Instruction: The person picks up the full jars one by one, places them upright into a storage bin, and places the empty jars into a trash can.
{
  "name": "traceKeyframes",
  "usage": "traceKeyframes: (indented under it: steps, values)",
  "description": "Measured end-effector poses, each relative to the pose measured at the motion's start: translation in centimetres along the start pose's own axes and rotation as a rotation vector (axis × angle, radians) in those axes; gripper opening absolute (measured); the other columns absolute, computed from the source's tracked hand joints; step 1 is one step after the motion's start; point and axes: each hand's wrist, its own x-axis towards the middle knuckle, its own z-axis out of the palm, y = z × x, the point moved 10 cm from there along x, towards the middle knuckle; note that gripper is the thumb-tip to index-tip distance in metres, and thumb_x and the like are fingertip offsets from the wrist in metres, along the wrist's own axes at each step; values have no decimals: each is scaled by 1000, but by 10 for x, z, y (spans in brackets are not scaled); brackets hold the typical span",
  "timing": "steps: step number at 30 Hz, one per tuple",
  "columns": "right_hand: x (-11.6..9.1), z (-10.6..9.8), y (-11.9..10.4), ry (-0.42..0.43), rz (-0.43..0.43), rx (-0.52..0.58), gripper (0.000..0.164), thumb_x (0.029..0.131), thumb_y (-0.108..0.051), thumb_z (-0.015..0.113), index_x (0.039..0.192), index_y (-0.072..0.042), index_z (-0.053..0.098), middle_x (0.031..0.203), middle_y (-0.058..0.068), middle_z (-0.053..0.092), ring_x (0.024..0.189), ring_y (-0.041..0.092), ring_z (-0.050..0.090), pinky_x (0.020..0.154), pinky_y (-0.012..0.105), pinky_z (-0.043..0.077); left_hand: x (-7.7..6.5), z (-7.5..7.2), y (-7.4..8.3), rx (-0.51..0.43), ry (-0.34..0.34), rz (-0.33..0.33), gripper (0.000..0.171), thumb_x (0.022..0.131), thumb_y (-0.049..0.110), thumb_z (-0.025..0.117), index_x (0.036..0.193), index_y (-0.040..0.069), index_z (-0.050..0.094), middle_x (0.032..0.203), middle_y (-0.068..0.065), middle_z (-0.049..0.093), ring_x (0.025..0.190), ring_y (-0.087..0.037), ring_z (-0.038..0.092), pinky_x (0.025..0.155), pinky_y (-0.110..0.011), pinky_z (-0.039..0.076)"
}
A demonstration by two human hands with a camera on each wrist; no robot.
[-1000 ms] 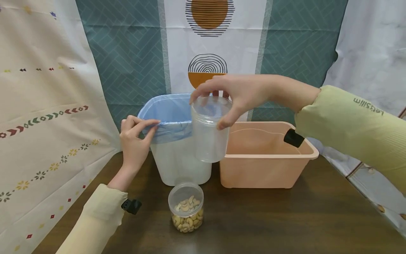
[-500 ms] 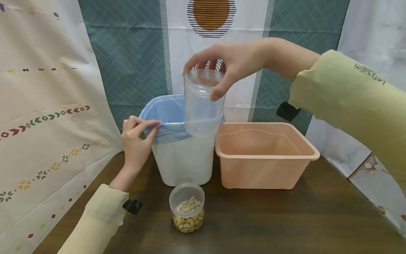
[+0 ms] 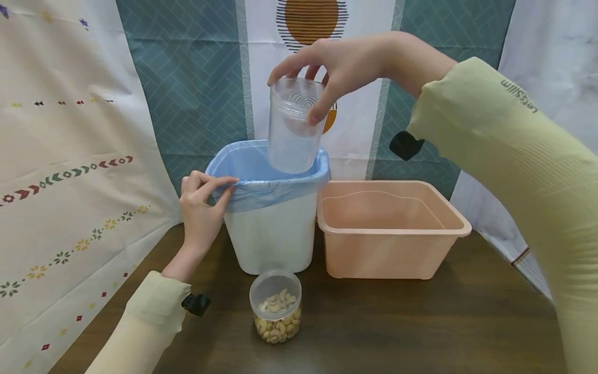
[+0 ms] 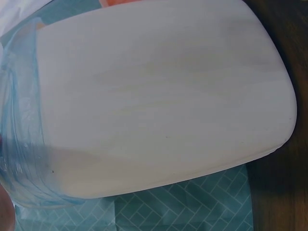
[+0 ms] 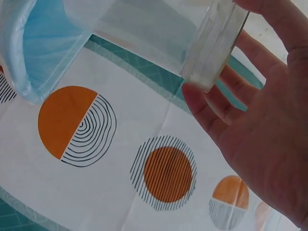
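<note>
In the head view my right hand grips a clear plastic jar by its lidded or threaded top end, fingers on one side and thumb on the other. The jar looks empty and hangs above the opening of a white trash bin. A blue bag lines the bin and folds over its rim. My left hand pinches the bag at the rim's front left. From the right wrist, the jar shows at the fingertips, with the blue bag beyond it.
A squat clear jar of cashews stands on the dark wooden table in front of the bin. To the bin's right sits a peach plastic tub. A patterned cloth hangs behind.
My right hand has risen with the clear jar, from in front of the bin to above its opening. The left hand keeps its place at the rim.
</note>
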Motion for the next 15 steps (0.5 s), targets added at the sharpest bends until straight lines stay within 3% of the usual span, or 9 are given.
traceKeyframes:
  steps: [8, 15]
  values:
    - [20, 12, 19, -73, 99, 61, 83, 76, -28, 85, 147, -36, 42, 149, 0, 41, 125, 23, 38, 92, 36, 55, 0, 3, 0, 0, -40, -7, 13, 84, 7, 77, 97, 6, 79, 86, -17, 52, 87, -7, 36, 78, -25, 25]
    - [33, 22, 25, -121, 133, 31, 84, 77, -29, 83, 148, -39, 40, 152, 0, 38, 129, 24, 38, 95, 37, 55, 1, 1, 1, -12, -15, -10, 12, 83, 6, 77, 95, 8, 80, 84, -15, 52, 85, -9, 37, 78, -25, 25]
